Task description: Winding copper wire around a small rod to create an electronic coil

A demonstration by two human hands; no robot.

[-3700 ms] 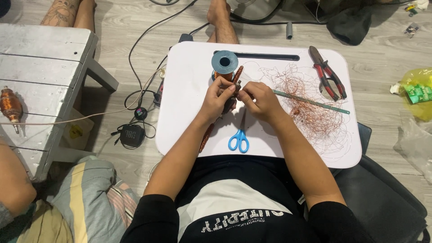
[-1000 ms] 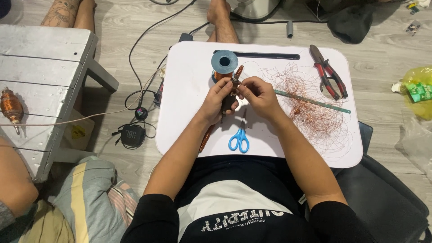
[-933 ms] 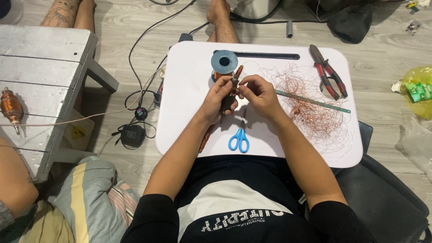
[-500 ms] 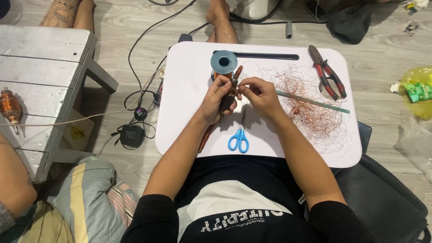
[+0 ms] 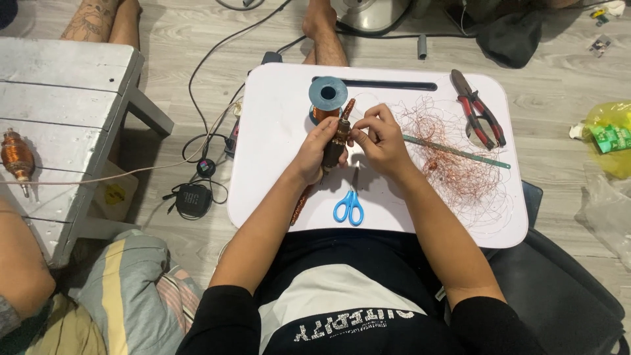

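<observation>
Head view: both forearms extend forward over the white lap table (image 5: 276, 171) and meet near its centre. The left hand (image 5: 315, 150) is curled around a small motor armature (image 5: 336, 143), fingers wrapped about its dark body, holding it tilted with its copper-wound end pointing up and away. The right hand (image 5: 380, 139) sits just beside it, wrist bent inward, thumb and forefinger pinched together at the upper end of the armature; it appears to grip a fine wire, though the strand itself is too thin to confirm.

The armature is held above the table surface, directly in front of a grey spool of copper wire (image 5: 327, 97) standing near the far edge. Blue-handled scissors (image 5: 349, 204) lie on the table below the hands. A loose tangle of copper wire (image 5: 453, 154) spreads to the right, crossed by a thin hacksaw blade (image 5: 460, 152). Red-handled pliers (image 5: 478, 117) lie near the far right corner.
</observation>
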